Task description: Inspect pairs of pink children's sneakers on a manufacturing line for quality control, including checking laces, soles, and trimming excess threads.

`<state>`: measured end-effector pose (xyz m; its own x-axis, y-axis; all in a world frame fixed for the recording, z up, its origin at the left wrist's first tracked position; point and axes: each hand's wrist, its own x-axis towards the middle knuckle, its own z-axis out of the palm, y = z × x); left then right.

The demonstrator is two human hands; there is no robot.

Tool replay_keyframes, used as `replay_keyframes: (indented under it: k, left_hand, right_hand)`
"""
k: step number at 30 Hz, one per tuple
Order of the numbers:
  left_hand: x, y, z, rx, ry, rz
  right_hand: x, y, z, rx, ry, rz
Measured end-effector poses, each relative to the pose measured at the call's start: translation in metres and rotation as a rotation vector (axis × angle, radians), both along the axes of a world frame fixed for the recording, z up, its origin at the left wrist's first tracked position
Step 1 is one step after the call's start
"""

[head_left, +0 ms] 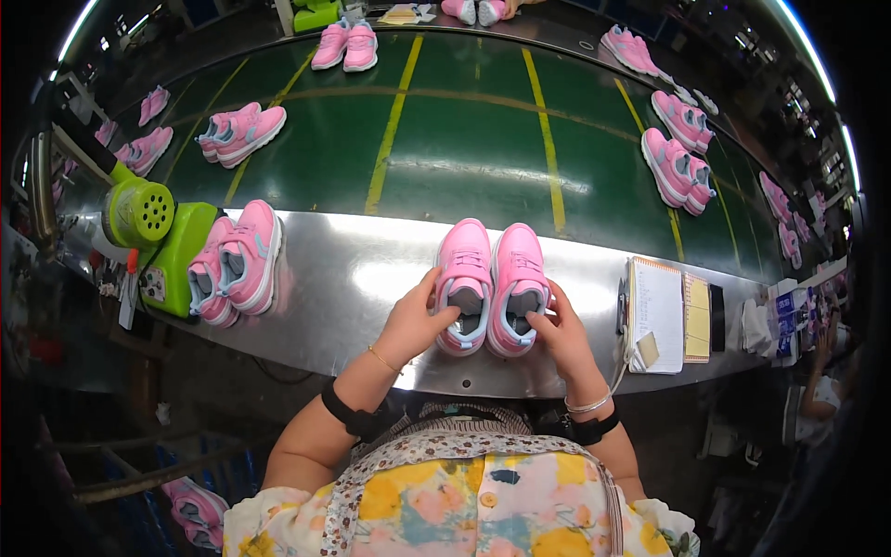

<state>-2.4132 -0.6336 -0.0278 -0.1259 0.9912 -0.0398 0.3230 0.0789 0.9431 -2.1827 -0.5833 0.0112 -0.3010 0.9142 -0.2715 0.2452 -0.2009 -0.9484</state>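
Observation:
Two pink sneakers stand side by side in front of me on the metal ledge, toes pointing away. My left hand grips the left sneaker, thumb over its collar and fingers along the outer side. On the right sneaker, my right hand has the same kind of hold, its thumb at the shoe's opening. Light blue lining and grey insoles show inside both. Another pair of pink sneakers rests on the ledge to my left, out of my hands' reach at this moment.
Beyond the metal ledge runs a green conveyor belt with yellow lines, carrying several pink pairs. A lime-green machine stands at the left. An open notebook lies at the right. Across the belt, another person's hand touches sneakers.

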Motion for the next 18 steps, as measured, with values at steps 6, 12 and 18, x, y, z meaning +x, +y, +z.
replay_keyframes:
  k: [6, 12, 18]
  left_hand:
    - [-0.008, -0.007, 0.005, -0.168, -1.224, 0.105]
    - [-0.001, -0.006, -0.007, -0.192, -1.370, 0.038]
    - [-0.001, -0.004, -0.006, -0.175, -1.390, -0.039]
  right_hand:
    - [0.014, 0.001, -0.016, -0.375, 0.809, -0.227]
    - [0.011, -0.006, -0.025, -0.302, 0.908, -0.088]
    - [0.000, -0.009, -0.016, -0.349, 0.823, -0.148]
